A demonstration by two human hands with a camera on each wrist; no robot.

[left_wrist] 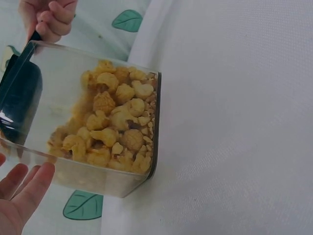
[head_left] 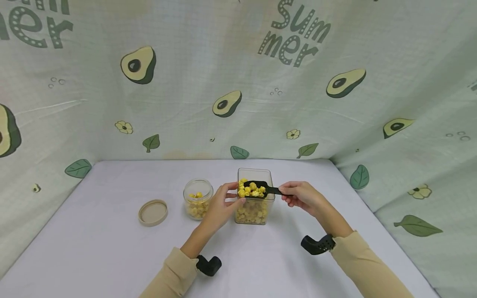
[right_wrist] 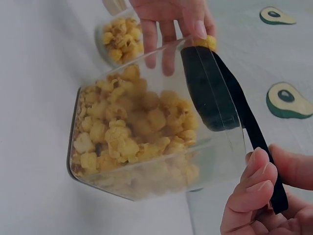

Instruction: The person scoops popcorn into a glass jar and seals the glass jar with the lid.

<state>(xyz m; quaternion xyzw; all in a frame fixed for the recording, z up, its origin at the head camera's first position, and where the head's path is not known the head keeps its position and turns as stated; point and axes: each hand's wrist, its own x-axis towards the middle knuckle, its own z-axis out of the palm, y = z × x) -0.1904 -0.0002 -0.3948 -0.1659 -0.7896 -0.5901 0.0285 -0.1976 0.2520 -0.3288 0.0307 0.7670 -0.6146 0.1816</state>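
So there's a clear square tub [head_left: 261,175] on the counter [head_left: 112,244], partly filled with yellow popcorn [head_left: 251,214]. Right hand [head_left: 302,197] is gripping a loaded black scoop [head_left: 270,190] at the tub's mouth; left hand [head_left: 219,207] has loosely extended fingers against its left side. Left of the tub: an uncovered popcorn jar [head_left: 188,193], then a round lid [head_left: 153,212].
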